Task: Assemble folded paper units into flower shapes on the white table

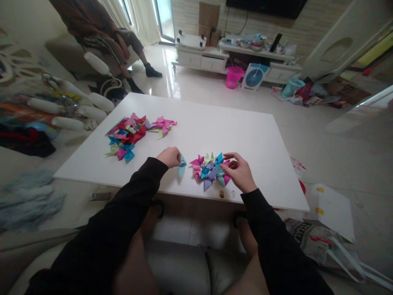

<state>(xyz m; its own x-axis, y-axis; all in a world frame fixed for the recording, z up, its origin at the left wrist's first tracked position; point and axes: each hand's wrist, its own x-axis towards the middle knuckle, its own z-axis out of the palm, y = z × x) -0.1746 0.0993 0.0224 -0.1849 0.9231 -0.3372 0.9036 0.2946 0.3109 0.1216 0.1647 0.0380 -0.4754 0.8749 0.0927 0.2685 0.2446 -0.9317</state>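
Had blue paper [182,169] pinched in my left hand [170,157], partly hidden by fingers; right hand [241,173] curled at the near pile [210,170], couldn't tell if gripping any.

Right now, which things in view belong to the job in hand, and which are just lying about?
In the job: light-blue folded paper, in the left hand; cluster of folded papers, at the right hand; larger folded-paper pile, likely.

Lying about: pink basket; fan; teal basket.
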